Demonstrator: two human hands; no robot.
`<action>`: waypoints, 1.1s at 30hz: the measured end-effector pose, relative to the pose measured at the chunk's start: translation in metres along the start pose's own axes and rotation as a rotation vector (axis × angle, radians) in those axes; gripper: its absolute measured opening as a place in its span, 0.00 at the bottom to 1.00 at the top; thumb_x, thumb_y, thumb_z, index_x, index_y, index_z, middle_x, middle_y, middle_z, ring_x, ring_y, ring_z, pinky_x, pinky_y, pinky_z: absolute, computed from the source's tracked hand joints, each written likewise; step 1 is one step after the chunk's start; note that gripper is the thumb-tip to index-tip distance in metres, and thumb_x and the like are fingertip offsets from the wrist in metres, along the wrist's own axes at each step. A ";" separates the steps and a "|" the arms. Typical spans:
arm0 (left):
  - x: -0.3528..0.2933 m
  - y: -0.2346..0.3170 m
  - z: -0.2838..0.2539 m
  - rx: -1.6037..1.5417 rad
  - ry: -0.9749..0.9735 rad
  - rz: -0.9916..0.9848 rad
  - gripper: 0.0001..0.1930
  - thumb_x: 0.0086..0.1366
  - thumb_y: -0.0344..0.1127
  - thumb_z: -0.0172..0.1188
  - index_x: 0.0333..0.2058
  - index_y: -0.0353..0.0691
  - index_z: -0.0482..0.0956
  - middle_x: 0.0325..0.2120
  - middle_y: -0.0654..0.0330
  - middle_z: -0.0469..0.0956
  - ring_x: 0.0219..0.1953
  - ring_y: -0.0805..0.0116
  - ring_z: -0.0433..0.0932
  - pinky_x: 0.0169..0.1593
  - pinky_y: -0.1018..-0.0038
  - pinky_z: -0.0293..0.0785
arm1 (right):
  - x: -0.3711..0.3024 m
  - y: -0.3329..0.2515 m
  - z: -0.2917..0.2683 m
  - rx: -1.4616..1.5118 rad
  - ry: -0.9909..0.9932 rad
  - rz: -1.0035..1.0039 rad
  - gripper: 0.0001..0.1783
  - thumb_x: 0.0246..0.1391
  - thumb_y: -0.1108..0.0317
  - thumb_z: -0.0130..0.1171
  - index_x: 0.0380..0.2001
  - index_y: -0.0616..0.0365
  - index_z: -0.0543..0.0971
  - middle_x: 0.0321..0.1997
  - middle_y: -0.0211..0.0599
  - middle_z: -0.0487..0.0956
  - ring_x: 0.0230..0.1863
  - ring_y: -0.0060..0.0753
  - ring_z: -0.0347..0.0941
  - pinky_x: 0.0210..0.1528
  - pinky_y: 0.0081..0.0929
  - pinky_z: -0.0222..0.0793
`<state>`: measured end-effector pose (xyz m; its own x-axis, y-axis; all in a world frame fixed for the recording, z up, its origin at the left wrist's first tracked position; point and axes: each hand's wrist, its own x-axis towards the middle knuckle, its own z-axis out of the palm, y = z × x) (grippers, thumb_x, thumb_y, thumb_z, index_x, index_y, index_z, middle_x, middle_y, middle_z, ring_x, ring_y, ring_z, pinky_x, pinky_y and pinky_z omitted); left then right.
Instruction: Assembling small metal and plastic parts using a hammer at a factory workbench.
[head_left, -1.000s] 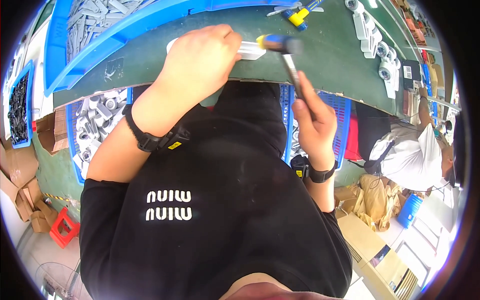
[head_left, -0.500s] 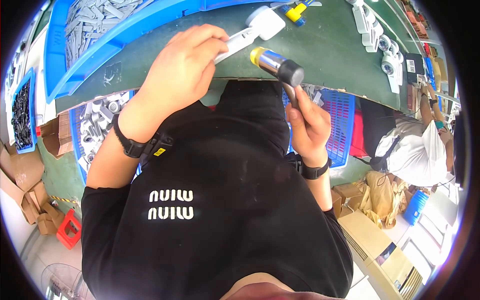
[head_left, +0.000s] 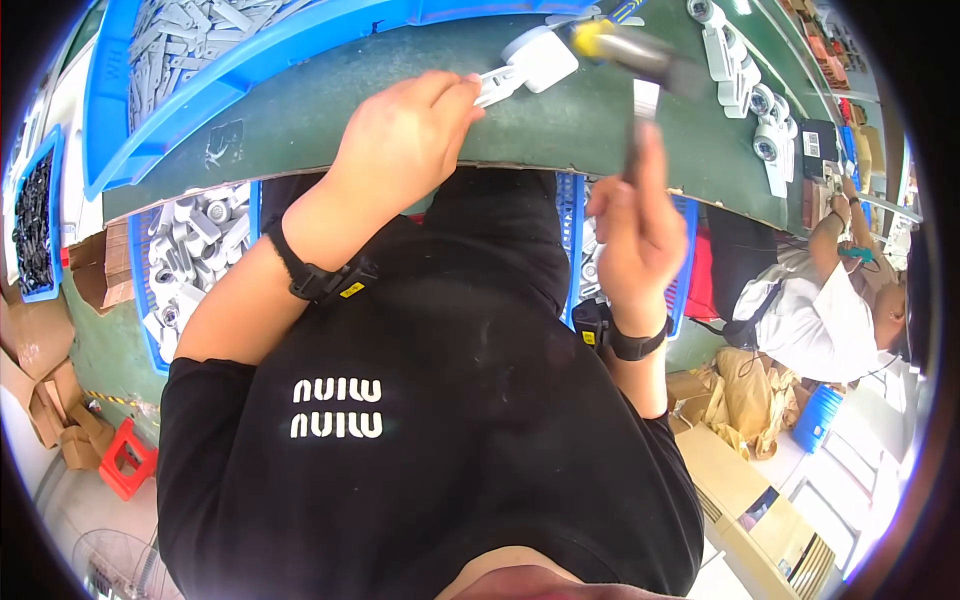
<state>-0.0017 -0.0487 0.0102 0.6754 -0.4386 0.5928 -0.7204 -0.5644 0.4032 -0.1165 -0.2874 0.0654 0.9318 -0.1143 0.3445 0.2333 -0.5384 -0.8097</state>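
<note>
My left hand (head_left: 405,130) is closed round the slim arm of a white plastic fitting (head_left: 545,62), whose blocky head with a round grey end points to the far right over the green bench. Most of that arm is hidden under my fingers. In my right hand (head_left: 640,240) is a two-faced mallet (head_left: 640,55), gripped by its handle and raised near the fitting's head. Motion smears the mallet's head; one face is yellow, the other dark. Whether it touches the fitting, I cannot tell.
A blue tray (head_left: 240,85) of grey strips fills the far left of the green bench (head_left: 400,60). Several white camera-like units (head_left: 765,120) line the right. Below the bench edge stand blue crates (head_left: 150,300) of white parts. A person in white (head_left: 820,310) sits at right.
The mallet has swung up and to the right, away from my body, and its head is now blurred. My left hand has shifted right along the fitting's arm towards its head.
</note>
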 end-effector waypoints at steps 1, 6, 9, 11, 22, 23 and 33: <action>0.000 0.001 0.001 0.022 0.035 0.032 0.12 0.65 0.29 0.72 0.46 0.35 0.86 0.41 0.51 0.86 0.39 0.48 0.87 0.42 0.61 0.86 | 0.004 0.008 0.003 -0.193 -0.095 -0.043 0.29 0.70 0.79 0.58 0.73 0.61 0.75 0.30 0.40 0.83 0.27 0.19 0.74 0.36 0.21 0.73; 0.000 0.001 0.005 0.032 0.058 0.047 0.12 0.64 0.27 0.72 0.46 0.33 0.85 0.39 0.52 0.85 0.39 0.50 0.86 0.42 0.62 0.86 | 0.003 -0.007 -0.006 -0.180 -0.204 0.137 0.30 0.70 0.79 0.59 0.75 0.57 0.75 0.27 0.36 0.78 0.26 0.18 0.70 0.33 0.22 0.72; 0.000 -0.001 0.007 0.042 0.082 0.075 0.12 0.65 0.28 0.71 0.46 0.32 0.85 0.37 0.53 0.83 0.37 0.52 0.85 0.39 0.62 0.85 | -0.002 0.006 0.001 0.097 0.141 0.018 0.32 0.72 0.78 0.58 0.77 0.53 0.73 0.25 0.30 0.77 0.24 0.18 0.67 0.30 0.24 0.68; -0.001 0.000 0.007 0.051 0.096 0.092 0.12 0.67 0.30 0.70 0.46 0.32 0.84 0.36 0.55 0.81 0.35 0.55 0.84 0.37 0.62 0.84 | 0.007 0.015 0.004 -0.126 -0.057 0.028 0.31 0.72 0.77 0.58 0.77 0.54 0.72 0.26 0.30 0.79 0.25 0.17 0.67 0.30 0.23 0.68; -0.002 0.000 0.009 0.052 0.099 0.083 0.12 0.66 0.30 0.70 0.46 0.33 0.85 0.36 0.56 0.80 0.35 0.55 0.85 0.36 0.62 0.84 | 0.010 0.013 -0.001 -0.344 -0.229 -0.066 0.31 0.70 0.78 0.60 0.75 0.56 0.74 0.54 0.51 0.90 0.35 0.30 0.83 0.49 0.27 0.79; -0.003 -0.001 0.010 0.052 0.098 0.080 0.12 0.66 0.30 0.70 0.46 0.33 0.85 0.36 0.56 0.80 0.35 0.55 0.85 0.36 0.62 0.84 | 0.009 0.005 -0.006 -0.311 -0.239 0.007 0.31 0.70 0.78 0.60 0.75 0.56 0.74 0.54 0.51 0.90 0.34 0.28 0.82 0.47 0.26 0.78; -0.005 -0.003 0.012 0.046 0.126 0.087 0.13 0.65 0.31 0.72 0.47 0.35 0.85 0.36 0.58 0.80 0.35 0.57 0.84 0.36 0.63 0.84 | 0.012 0.026 -0.009 -0.262 -0.269 0.052 0.34 0.72 0.78 0.59 0.78 0.55 0.70 0.25 0.29 0.76 0.25 0.16 0.65 0.30 0.20 0.66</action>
<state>-0.0008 -0.0530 -0.0019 0.5836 -0.3979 0.7079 -0.7653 -0.5609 0.3157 -0.1016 -0.3102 0.0528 0.9883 0.0576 0.1410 0.1374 -0.7368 -0.6620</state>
